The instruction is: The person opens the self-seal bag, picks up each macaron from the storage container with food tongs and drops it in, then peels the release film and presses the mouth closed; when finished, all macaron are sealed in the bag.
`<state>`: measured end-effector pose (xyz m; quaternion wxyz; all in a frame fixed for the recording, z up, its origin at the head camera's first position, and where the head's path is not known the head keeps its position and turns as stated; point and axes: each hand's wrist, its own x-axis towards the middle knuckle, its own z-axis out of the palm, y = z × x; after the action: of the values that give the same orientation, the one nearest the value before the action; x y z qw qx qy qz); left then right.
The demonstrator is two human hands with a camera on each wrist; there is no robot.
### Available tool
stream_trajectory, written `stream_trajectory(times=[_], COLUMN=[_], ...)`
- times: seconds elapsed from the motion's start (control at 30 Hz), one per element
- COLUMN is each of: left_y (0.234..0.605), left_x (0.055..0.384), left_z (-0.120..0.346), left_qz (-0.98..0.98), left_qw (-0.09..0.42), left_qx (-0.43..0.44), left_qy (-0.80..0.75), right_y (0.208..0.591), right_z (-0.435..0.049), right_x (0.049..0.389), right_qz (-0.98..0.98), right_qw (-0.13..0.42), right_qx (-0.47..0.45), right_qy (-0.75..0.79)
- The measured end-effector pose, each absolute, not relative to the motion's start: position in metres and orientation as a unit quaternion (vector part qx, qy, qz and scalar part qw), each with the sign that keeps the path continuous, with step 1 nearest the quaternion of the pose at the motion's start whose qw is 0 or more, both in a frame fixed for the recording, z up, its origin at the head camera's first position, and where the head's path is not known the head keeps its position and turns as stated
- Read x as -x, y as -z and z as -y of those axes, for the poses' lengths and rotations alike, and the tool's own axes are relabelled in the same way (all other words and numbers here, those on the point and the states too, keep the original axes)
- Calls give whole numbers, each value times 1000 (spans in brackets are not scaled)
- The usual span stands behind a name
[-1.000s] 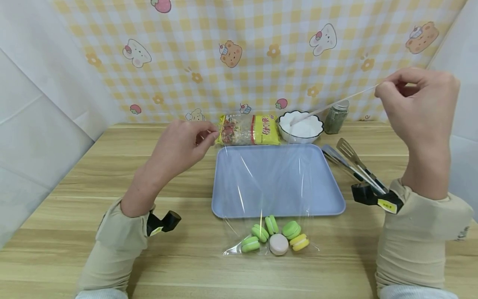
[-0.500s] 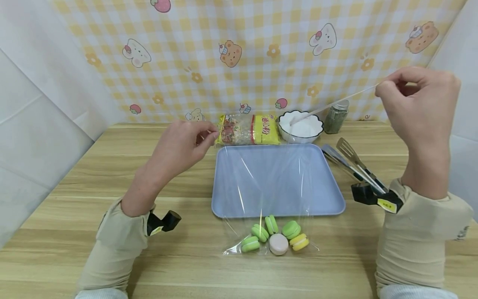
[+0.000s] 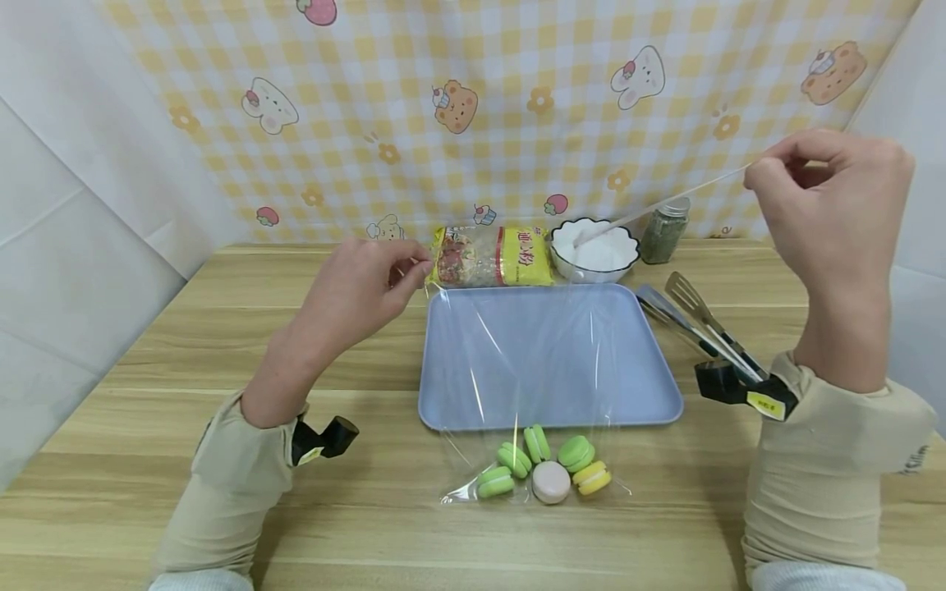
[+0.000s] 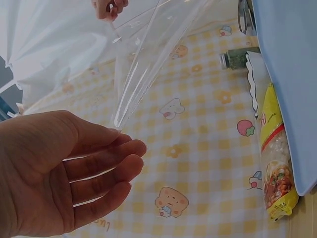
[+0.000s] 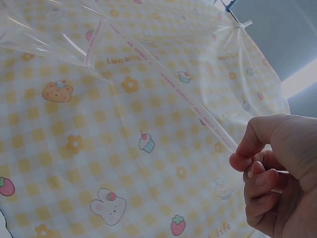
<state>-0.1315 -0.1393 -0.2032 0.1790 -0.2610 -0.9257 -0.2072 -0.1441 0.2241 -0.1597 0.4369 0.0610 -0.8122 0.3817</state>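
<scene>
A clear plastic bag hangs over the table, its bottom end holding several green macarons, a pale lilac macaron and a yellow macaron. My left hand pinches the bag's upper left corner between thumb and index finger; its other fingers lie loosely bent in the left wrist view. Raised at the upper right, my right hand pinches the end of a narrow strip with pink print. The strip runs taut from the fingertips down to the bag's top edge, peeled partly away from it.
Behind the bag lies a blue tray on the wooden table. A yellow pasta packet, a white scalloped bowl and a jar of dried herbs stand along the back. Metal tongs and a slotted turner lie to the right.
My right hand has edged up very slightly with the strip in its fingers. The left hand, the bag and the macarons have stayed in place.
</scene>
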Motion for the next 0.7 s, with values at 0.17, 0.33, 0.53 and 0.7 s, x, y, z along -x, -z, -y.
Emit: stream_trajectory(times=[0.17,0.33,0.53,0.7], left_y=[203,204,204,205], left_x=[131,131,131,131], left_z=[140,141,143,144], left_qz=[927,928,927,928], left_qw=[178,177,181,179], left_qx=[258,254,255,252], left_qy=[207,208,209,209], right_y=[158,157,155,153], right_z=[-224,-225,-231,-236], right_x=[145,146,144,143], right_qz=[800,796,787,793], right_qw=[445,450,453,447], right_qx=[-65,-55,-19,10], right_qy=[-398,-402,-419,-414])
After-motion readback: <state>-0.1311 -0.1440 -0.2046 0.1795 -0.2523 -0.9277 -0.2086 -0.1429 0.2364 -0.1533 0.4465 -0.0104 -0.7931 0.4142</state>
